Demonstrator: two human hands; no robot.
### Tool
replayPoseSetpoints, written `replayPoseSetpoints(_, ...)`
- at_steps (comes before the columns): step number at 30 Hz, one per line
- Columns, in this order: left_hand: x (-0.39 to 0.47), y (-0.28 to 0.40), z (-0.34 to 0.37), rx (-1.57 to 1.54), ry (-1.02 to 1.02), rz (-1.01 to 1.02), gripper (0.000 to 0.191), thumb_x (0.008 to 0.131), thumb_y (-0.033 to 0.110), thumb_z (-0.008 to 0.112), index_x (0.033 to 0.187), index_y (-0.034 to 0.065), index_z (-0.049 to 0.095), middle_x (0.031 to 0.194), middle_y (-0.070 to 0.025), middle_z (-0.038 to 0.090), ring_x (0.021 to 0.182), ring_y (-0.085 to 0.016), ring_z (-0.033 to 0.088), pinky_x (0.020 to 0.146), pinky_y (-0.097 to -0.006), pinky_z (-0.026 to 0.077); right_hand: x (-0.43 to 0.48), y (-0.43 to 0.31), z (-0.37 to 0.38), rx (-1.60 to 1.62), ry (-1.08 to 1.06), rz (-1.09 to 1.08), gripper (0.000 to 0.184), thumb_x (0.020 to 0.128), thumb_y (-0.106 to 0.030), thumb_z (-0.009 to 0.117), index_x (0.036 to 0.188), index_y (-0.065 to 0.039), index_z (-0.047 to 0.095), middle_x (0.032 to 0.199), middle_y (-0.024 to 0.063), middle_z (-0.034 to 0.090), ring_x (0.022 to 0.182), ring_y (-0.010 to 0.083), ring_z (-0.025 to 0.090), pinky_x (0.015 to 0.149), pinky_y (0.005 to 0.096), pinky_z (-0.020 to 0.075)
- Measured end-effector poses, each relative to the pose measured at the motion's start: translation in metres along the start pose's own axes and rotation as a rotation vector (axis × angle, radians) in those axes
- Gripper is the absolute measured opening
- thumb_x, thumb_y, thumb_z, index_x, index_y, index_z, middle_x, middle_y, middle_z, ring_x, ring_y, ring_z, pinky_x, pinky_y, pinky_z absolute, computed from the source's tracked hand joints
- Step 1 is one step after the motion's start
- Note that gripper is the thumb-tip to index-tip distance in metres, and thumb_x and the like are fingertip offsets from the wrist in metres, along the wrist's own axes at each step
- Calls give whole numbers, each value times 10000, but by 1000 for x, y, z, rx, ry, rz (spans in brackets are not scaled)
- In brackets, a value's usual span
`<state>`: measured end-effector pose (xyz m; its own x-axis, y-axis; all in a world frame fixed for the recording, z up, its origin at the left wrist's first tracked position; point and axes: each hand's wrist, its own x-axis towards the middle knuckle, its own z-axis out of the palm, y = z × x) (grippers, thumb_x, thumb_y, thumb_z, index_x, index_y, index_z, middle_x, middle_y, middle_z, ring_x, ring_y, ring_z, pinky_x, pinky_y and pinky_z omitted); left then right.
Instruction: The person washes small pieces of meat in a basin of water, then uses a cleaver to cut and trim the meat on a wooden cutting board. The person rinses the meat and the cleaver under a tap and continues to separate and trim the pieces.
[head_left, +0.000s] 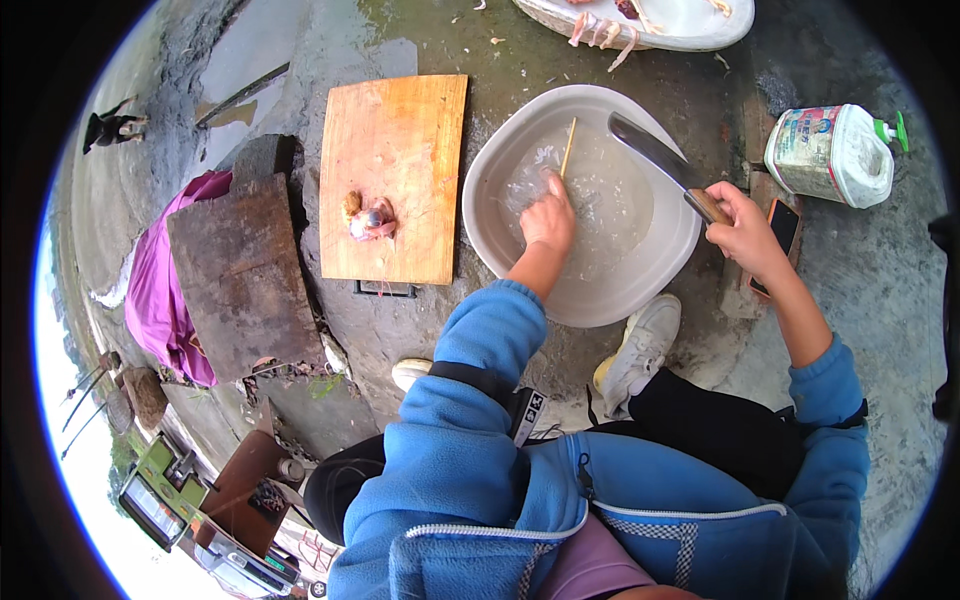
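Note:
My right hand (742, 229) grips the wooden handle of a knife (649, 146), whose broad metal blade reaches over the rim of a grey plastic basin (491, 244). Inside the basin, my left hand (549, 217) is at the shallow water, beside a thin wooden stick (569, 146) and something clear and shiny; whether the fingers hold either is unclear. To the left, a wooden cutting board (397, 142) lies on the wet ground and bears a small piece of raw poultry innards (371, 220), pinkish with a dark spot and a yellowish lump.
A white oval tub (697, 37) with raw poultry pieces stands at the top. At right are a plastic pump jug (832, 154) and a phone (780, 229) on a brick. A dark slab (240, 277) over purple cloth (161, 300) lies left; a dog (112, 129) is farther off.

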<state>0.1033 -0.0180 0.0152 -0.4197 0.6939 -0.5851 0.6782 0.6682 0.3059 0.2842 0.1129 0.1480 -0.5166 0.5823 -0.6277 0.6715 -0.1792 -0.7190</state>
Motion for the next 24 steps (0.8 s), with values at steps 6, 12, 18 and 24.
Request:
replayPoseSetpoints(6, -14, 7, 26, -129, -329, 27, 749, 799, 56, 414, 1396, -19, -32, 989, -235, 614, 873, -356, 625, 779, -425, 487, 17, 11, 9, -35, 7, -58, 340, 685, -28, 526, 1023, -15, 496, 746, 29, 522, 558, 108, 477, 492, 260, 381)
replayPoseSetpoints(12, -25, -3, 9, -347, -386, -47, 785, 788, 79, 509, 1388, -26, 14, 1043, -241, 585, 923, -375, 598, 791, -410, 486, 18, 48, 16, -962, 343, -505, 250, 662, -55, 630, 847, -13, 467, 1024, 118, 527, 801, 335, 560, 721, 380, 444)
replayPoseSetpoints(18, -49, -38, -42, -315, -85, 383, 409, 776, 160, 571, 1159, 34, 497, 1098, -171, 552, 980, -319, 565, 841, -400, 466, 14, 92, 32, -718, 308, -288, 318, 692, -50, 633, 951, -8, 454, 1297, 176, 379, 1064, 385, 471, 845, 439, 407)
replayPoseSetpoints(24, -20, -177, -130, -48, 357, 269, 220, 772, 65, 519, 970, 66, 616, 1011, -138, 584, 917, -315, 572, 814, -389, 459, 42, 91, 29, -705, 363, -289, 426, 662, 31, 558, 1074, 20, 451, 1154, 182, 444, 1062, 375, 463, 897, 399, 384)
